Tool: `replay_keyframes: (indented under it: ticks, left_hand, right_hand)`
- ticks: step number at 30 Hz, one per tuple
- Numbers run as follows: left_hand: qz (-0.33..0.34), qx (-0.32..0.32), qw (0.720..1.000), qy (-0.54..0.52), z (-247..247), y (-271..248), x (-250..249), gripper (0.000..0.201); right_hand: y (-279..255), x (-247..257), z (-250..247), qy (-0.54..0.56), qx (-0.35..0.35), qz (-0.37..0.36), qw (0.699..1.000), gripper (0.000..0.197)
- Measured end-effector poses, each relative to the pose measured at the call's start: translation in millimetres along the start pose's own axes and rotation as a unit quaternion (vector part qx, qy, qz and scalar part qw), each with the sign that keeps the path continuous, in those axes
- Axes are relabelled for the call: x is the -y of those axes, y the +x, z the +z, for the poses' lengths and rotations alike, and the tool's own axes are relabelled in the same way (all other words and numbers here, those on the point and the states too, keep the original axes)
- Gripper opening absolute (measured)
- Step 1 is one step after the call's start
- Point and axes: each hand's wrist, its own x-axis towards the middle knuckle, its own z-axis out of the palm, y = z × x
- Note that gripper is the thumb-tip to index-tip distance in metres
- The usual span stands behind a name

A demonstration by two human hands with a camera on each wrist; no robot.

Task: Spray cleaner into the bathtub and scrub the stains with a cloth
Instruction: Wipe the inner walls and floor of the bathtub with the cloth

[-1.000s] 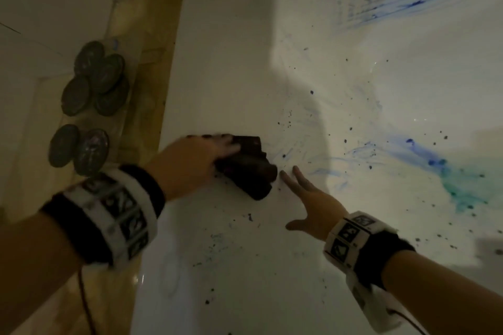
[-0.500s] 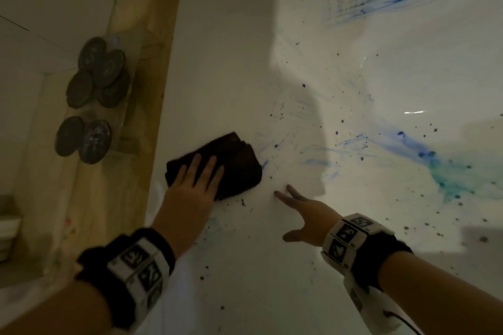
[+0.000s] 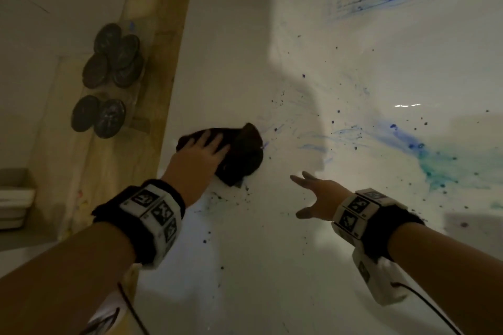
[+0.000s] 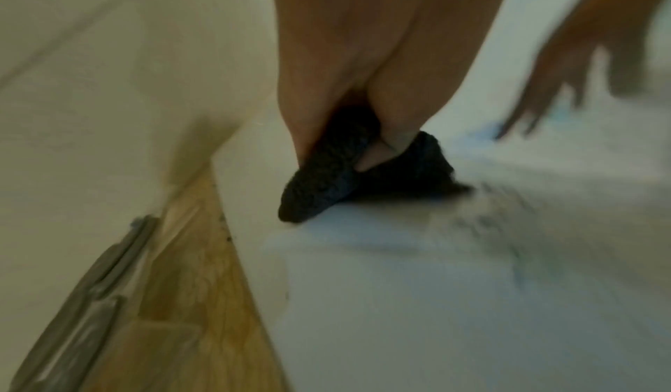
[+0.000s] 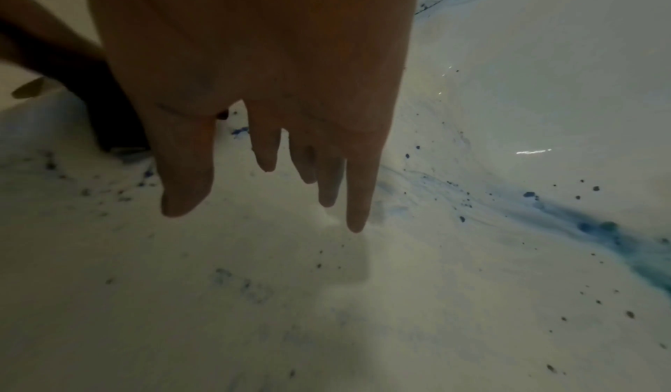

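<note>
A dark cloth (image 3: 242, 160) lies bunched on the white bathtub (image 3: 245, 266) floor near its left wall. My left hand (image 3: 201, 155) presses down on the cloth with fingers laid fairly straight over it; the left wrist view shows the cloth (image 4: 327, 177) bulging out from under the hand (image 4: 327, 82). My right hand (image 3: 313, 193) rests open on the tub floor to the cloth's right, fingers (image 5: 188, 186) spread and holding nothing. Blue stains (image 3: 402, 139) and a teal smear (image 3: 435, 171) lie to the right. Dark specks dot the floor.
Blue streaks (image 3: 381, 0) mark the tub's far wall. Several dark round discs (image 3: 111, 62) sit on the pale surface left of the tan tub surround (image 3: 163, 68). White stacked trays (image 3: 13, 198) stand at the far left. A cable hangs from each wrist.
The left hand went from clutching the bunched cloth to pressing it flat, rubbing it left and then back right. The right hand stayed planted on the tub floor.
</note>
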Motion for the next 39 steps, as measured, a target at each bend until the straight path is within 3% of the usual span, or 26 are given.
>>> replay_keyframes:
  ticks: [3, 6, 9, 11, 16, 19, 22, 24, 29, 33, 36, 39]
  left_hand:
    - [0.013, 0.037, 0.995, 0.092, 23, -28, -7, 0.035]
    - [-0.020, 0.030, 0.995, 0.088, 38, -61, -25, 0.040]
    - [-0.077, 0.053, 0.994, 0.056, 55, -93, -48, 0.061]
    - [-0.088, 0.057, 0.993, 0.056, 60, -113, -68, 0.049]
    - [-0.073, 0.117, 0.990, 0.027, 62, -136, -93, 0.055]
    - [-0.058, 0.074, 0.996, 0.008, 51, -128, -77, 0.070]
    - [-0.032, 0.007, 0.999, 0.031, 52, -121, -60, 0.061]
    - [-0.035, 0.005, 0.999, 0.041, 60, -122, -62, 0.067]
    - [-0.096, 0.118, 0.988, -0.028, 63, -147, -102, 0.078]
    - [-0.115, 0.216, 0.967, -0.067, 51, -173, -141, 0.082]
    - [-0.137, 0.320, 0.936, -0.049, 37, -184, -166, 0.069]
    - [-0.141, 0.315, 0.936, -0.069, 29, -180, -156, 0.059]
  right_hand:
    - [2, 4, 18, -0.008, 0.018, -0.017, 1.000, 0.087]
    - [-2, 6, 30, -0.017, 0.032, -0.014, 0.999, 0.087]
    - [-11, 8, 32, -0.016, 0.037, -0.012, 0.999, 0.086]
    - [-17, 9, 29, -0.012, 0.032, -0.017, 0.999, 0.087]
    - [-36, 14, 38, -0.024, 0.042, -0.027, 0.998, 0.093]
    - [-49, 19, 79, -0.056, 0.138, -0.042, 0.988, 0.104]
    - [-60, 27, 120, -0.085, 0.257, -0.056, 0.961, 0.107]
    - [-66, 30, 131, -0.083, 0.282, -0.049, 0.955, 0.107]
    - [-68, 30, 128, -0.173, 0.254, -0.035, 0.951, 0.107]
    - [-75, 27, 129, -0.212, 0.272, -0.012, 0.939, 0.103]
    - [-86, 13, 129, -0.209, 0.278, 0.026, 0.937, 0.105]
    - [-90, -11, 122, -0.243, 0.258, 0.045, 0.934, 0.119]
